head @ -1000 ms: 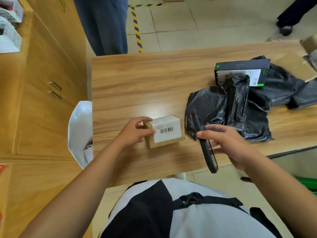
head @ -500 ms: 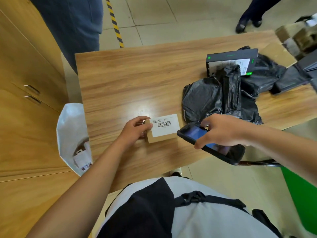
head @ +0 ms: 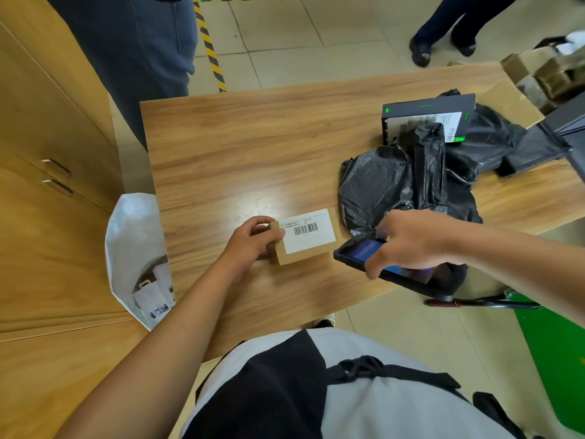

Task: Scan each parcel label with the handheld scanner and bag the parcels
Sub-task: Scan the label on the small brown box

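Observation:
A small brown cardboard parcel (head: 305, 248) with a white barcode label (head: 308, 230) lies near the front of the wooden table (head: 253, 147). My left hand (head: 251, 240) grips its left end. My right hand (head: 408, 240) holds a black handheld scanner (head: 395, 267) with a lit screen; its front end points at the parcel's right side, just short of it. Crumpled black plastic bags (head: 399, 182) lie behind my right hand. A dark box (head: 427, 117) with a white label rests on them at the back right.
A white sack (head: 136, 245) holding labelled items hangs left of the table, against wooden cabinets (head: 47, 172). Cardboard boxes (head: 544, 71) sit at the far right. Two people's legs stand beyond the table. A green bin (head: 557, 353) is at the lower right.
My right hand turned the scanner from edge-on to screen-up and brought it close to the parcel's right side. My left hand stayed on the parcel. The camera view shifted.

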`<state>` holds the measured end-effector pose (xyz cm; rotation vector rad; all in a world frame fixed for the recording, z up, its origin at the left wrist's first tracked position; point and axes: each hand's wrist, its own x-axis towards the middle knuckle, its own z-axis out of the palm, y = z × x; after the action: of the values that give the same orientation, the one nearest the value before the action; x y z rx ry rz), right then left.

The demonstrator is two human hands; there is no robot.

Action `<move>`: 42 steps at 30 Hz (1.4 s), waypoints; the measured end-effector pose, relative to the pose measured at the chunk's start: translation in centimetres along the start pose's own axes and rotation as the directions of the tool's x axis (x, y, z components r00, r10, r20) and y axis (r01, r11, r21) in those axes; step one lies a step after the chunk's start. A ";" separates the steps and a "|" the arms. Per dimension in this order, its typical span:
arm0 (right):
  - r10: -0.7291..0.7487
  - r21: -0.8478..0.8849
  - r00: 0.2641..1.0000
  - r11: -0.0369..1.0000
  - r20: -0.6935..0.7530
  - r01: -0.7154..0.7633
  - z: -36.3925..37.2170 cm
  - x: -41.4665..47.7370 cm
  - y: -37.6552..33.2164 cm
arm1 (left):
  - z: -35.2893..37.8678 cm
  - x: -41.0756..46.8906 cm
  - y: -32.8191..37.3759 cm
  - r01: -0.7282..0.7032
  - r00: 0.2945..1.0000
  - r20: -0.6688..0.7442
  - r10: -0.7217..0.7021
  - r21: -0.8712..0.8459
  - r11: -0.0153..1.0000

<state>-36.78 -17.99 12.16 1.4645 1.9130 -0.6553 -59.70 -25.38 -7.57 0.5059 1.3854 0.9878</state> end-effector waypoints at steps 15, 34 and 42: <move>-0.253 0.480 0.967 0.850 0.010 0.218 -0.9 2.5 -5.1 | -8.0 -7.3 -0.5 -0.131 0.933 -0.357 0.052 -0.201 0.971; -0.303 0.726 0.950 0.669 0.070 0.160 3.9 1.7 -11.3 | -19.4 -9.7 -5.7 -0.150 0.704 -0.675 -0.220 -0.444 0.883; -0.257 0.797 0.966 0.589 0.024 0.136 4.9 1.1 -8.7 | -17.7 -8.9 -4.3 -0.056 0.630 -0.762 -0.148 -0.234 0.971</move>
<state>-44.46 -23.02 8.12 1.6242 1.7450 -1.8592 -74.51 -39.20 -8.90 -0.2022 1.9946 1.3953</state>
